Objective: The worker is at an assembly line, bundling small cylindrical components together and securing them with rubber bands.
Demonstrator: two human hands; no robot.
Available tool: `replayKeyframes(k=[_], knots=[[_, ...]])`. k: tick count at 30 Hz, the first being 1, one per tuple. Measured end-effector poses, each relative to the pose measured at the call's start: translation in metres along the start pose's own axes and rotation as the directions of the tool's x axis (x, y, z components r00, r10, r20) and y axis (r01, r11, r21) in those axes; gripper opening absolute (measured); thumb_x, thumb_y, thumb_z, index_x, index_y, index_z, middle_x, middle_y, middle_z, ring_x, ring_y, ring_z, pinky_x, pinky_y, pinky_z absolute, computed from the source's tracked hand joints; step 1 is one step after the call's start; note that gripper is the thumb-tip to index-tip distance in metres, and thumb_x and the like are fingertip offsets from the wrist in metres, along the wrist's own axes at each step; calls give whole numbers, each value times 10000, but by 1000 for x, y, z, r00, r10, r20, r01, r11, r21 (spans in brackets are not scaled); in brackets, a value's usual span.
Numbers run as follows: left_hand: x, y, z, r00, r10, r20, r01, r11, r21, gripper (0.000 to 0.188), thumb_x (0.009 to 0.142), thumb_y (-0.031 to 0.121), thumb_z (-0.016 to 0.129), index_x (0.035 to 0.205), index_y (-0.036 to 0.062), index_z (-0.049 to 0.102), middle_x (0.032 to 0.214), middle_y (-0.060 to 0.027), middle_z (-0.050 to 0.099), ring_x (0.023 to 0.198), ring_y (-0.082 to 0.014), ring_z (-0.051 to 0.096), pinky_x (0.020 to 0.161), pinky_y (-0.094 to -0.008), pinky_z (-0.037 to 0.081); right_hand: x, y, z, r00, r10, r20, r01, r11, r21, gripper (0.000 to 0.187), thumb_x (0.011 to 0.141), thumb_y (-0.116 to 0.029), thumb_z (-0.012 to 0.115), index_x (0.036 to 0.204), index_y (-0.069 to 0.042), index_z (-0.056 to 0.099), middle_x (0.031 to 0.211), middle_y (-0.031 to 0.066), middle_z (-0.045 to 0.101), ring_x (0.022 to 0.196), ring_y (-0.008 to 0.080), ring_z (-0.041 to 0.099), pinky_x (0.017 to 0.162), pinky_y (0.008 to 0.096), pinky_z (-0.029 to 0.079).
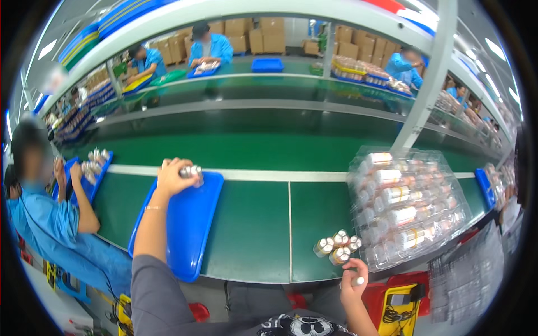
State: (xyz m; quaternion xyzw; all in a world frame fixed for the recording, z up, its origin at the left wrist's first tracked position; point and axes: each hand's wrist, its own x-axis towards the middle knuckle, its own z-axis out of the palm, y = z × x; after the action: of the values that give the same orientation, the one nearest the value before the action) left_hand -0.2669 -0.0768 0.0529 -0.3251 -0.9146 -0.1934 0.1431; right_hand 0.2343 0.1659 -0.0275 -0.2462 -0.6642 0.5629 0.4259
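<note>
My left hand [171, 176] is closed around a bundle of short cylinders [192, 173] with silvery ends, which look like battery cells. It is above the far end of a blue tray [189, 241], whose visible floor is bare. Near the front edge of the green work surface, my right hand [353, 275] has its fingers curled around a slim stick with a white end [357, 281], perhaps a pen. Just beyond that hand, several similar cylinders [339, 246] stand in a tight cluster, apart from the fingers.
Right of the cluster, stacked clear plastic trays [386, 259] hold many white-wrapped cylinders. A post [417, 126] rises behind them. A co-worker [42, 196] handles another blue tray [100, 178] at my left. More people work across the green belt [252, 137].
</note>
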Motion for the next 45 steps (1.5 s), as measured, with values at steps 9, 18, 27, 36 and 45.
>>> replayKeyframes(k=[9, 18, 27, 36, 45], knots=[[3, 36, -9, 987, -156, -40, 156, 988, 5, 483, 555, 508, 791, 907, 185, 720, 941, 19, 651, 978, -259, 521, 870, -424, 414, -1, -1, 2, 999, -47, -5, 47, 998, 31, 361, 839, 74, 537, 1195, 17, 519, 979, 97, 586, 694, 58, 586, 638, 174, 447], [2, 36, -19, 987, -141, 81, 138, 989, 48, 508, 533, 501, 790, 949, 227, 689, 1027, 5, 618, 996, -282, 503, 872, -428, 428, -1, -1, 2, 998, -64, 21, 64, 998, 2, 372, 833, 76, 537, 1201, 25, 512, 955, 106, 600, 670, 55, 588, 620, 175, 441], [-6, 45, 1, 985, -141, -101, 151, 984, 91, 438, 601, 460, 763, 924, 180, 667, 974, 0, 602, 1001, -274, 501, 863, -447, 404, 1, -4, 3, 992, -126, 27, 127, 992, -26, 384, 839, 101, 523, 1214, 22, 500, 959, 115, 600, 700, 72, 609, 634, 183, 456], [-17, 30, 13, 941, -50, -333, 85, 992, 91, 367, 595, 357, 756, 884, 167, 635, 904, 12, 561, 925, -245, 513, 839, -414, 388, 1, -5, 2, 994, -101, 46, 101, 995, -11, 399, 841, 110, 517, 1228, 14, 496, 968, 111, 594, 677, 61, 590, 608, 179, 448], [-20, 56, -11, 893, 87, -441, -88, 996, 18, 347, 558, 276, 758, 849, 150, 618, 851, -9, 554, 855, -262, 511, 743, -394, 418, 0, -5, 2, 991, -116, 67, 118, 993, -29, 405, 836, 126, 508, 1227, 21, 495, 952, 107, 600, 627, 36, 557, 564, 169, 417]])
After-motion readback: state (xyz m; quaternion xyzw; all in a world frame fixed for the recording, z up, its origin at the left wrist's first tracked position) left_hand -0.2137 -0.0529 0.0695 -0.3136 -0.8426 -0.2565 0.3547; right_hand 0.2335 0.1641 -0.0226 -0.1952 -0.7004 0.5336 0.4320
